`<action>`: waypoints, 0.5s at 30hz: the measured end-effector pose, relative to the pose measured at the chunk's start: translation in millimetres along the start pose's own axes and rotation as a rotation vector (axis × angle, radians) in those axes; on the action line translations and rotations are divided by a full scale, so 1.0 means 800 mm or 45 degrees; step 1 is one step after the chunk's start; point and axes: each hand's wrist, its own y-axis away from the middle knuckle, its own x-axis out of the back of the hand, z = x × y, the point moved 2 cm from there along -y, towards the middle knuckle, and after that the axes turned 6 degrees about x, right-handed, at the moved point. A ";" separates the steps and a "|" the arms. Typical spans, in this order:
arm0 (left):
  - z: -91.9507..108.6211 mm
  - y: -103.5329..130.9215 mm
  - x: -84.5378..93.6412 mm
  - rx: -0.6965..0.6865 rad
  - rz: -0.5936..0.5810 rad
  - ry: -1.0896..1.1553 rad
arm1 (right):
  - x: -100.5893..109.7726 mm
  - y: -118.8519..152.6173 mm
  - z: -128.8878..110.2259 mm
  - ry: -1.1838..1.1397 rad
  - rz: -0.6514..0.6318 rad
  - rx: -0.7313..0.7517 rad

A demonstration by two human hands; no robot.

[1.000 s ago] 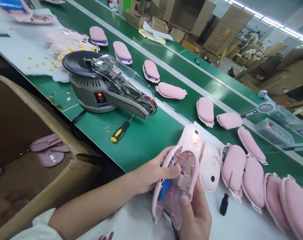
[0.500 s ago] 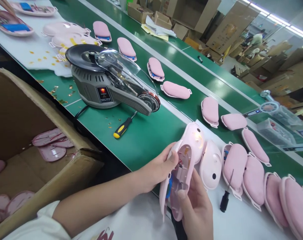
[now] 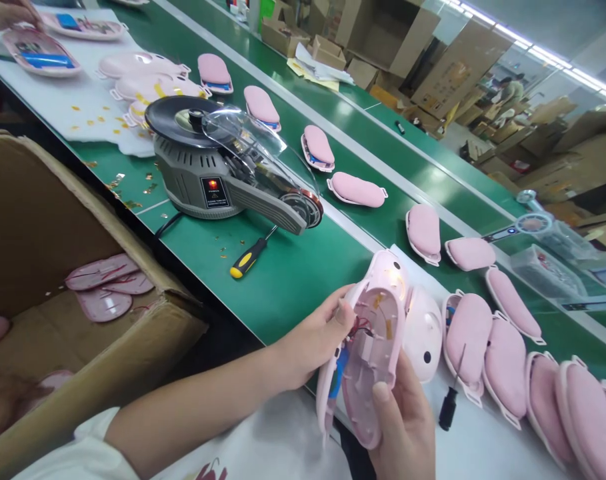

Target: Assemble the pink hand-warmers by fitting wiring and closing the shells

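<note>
Between my hands is a pink plastic casing (image 3: 370,380), its two halves spread apart like a clam. Red wires and a blue part show inside. My left hand (image 3: 327,327) is closed on the upper left edge, thumb at the rim. My right hand (image 3: 403,413) grips the right half, thumb against its inner side. Right behind lie pale pink shells (image 3: 425,333) with dark round holes. Close by on the right, a black-handled screwdriver (image 3: 449,407) leans its shaft over a pink padded case (image 3: 467,340).
A grey tape dispenser (image 3: 197,173) with a lit red switch stands on the green table, a yellow-black screwdriver (image 3: 250,257) beside it. Several pink cases line the belt. An open carton (image 3: 147,320) holding pink parts is at left. Another person's hand (image 3: 13,17) works at upper left.
The two halves of the casing are spread wider, showing more of the inside. My right hand has moved slightly right with its half. The view has shifted a little.
</note>
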 end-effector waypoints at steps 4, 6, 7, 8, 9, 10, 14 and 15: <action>0.000 0.002 0.000 -0.026 0.014 0.002 | 0.000 0.002 0.004 0.064 0.065 0.090; -0.002 0.002 0.002 -0.018 -0.013 -0.037 | 0.000 0.001 0.004 0.076 0.054 0.089; -0.003 0.002 0.003 -0.011 -0.029 -0.053 | -0.001 0.001 0.003 0.067 0.038 0.084; -0.004 0.002 0.003 -0.002 -0.035 -0.065 | -0.002 0.001 0.001 0.056 0.028 0.074; -0.005 0.002 0.004 0.007 -0.037 -0.072 | -0.003 0.001 -0.001 0.052 0.029 0.060; -0.005 0.003 0.004 0.008 -0.035 -0.080 | -0.004 0.002 -0.004 0.054 0.036 0.042; -0.005 0.006 0.004 -0.025 -0.037 -0.156 | -0.010 0.005 -0.012 0.082 0.020 0.007; -0.005 0.006 0.005 -0.023 -0.037 -0.186 | -0.010 0.005 -0.013 0.109 0.006 0.018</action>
